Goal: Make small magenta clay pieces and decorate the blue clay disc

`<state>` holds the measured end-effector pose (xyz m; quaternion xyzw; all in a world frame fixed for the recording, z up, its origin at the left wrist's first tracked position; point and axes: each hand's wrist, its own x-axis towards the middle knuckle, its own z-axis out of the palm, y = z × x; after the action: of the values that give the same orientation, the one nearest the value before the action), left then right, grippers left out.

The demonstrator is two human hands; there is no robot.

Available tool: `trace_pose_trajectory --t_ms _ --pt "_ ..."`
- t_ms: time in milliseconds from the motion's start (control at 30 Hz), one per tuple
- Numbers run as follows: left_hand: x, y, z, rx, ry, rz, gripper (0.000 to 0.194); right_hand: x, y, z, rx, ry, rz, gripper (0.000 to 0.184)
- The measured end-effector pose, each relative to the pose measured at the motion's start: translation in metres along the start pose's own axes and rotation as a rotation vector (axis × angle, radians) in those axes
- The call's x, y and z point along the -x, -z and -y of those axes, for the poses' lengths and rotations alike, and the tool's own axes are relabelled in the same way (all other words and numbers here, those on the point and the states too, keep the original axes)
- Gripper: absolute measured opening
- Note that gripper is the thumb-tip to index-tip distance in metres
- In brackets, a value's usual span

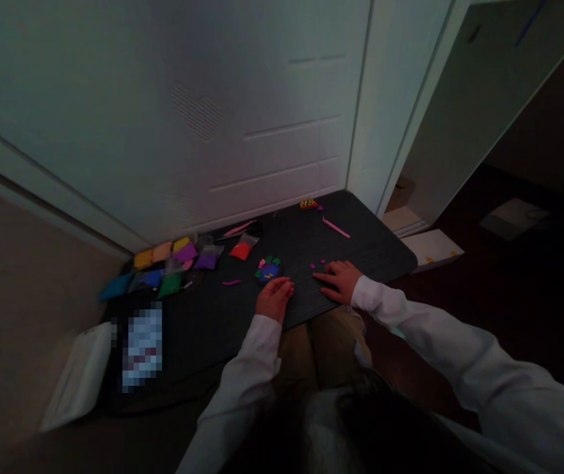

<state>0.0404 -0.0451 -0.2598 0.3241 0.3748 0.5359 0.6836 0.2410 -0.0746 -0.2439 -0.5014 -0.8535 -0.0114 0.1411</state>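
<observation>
1. On the dark bench [371,247], a blue clay piece [268,268] dotted with green and pink is left just beyond the left hand [275,297], whose fingers [284,286] are released, nothing grasped.
2. Beside tiny magenta clay bits [319,264], the right hand [338,282] is laid flat, its fingers [324,278] spread and empty.

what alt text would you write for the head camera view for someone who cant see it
Two bare hands rest on a dark wood-grain board, the left hand just below a small blue clay shape with green and pink bits, the right hand beside tiny pink clay crumbs. Bagged coloured clay lies further left, before a white door.
</observation>
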Motion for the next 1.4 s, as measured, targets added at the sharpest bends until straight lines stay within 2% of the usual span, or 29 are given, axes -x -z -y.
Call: trace_pose_trajectory --t_ms 600,967,1400 --pt "0.0025 -0.0017 -0.0024 -0.009 0.006 0.003 0.017 -0.0014 0.0033 0.0003 -0.037 -0.017 0.009 0.048" --pt "0.002 -0.0023 -0.0028 0.006 0.014 -0.003 0.016 -0.003 0.0023 -0.0056 -0.112 -0.041 -0.009 0.04" --pt "0.003 -0.0014 -0.0036 0.012 0.021 -0.004 0.017 -0.0037 0.0059 -0.0017 -0.086 -0.031 0.009 0.038"
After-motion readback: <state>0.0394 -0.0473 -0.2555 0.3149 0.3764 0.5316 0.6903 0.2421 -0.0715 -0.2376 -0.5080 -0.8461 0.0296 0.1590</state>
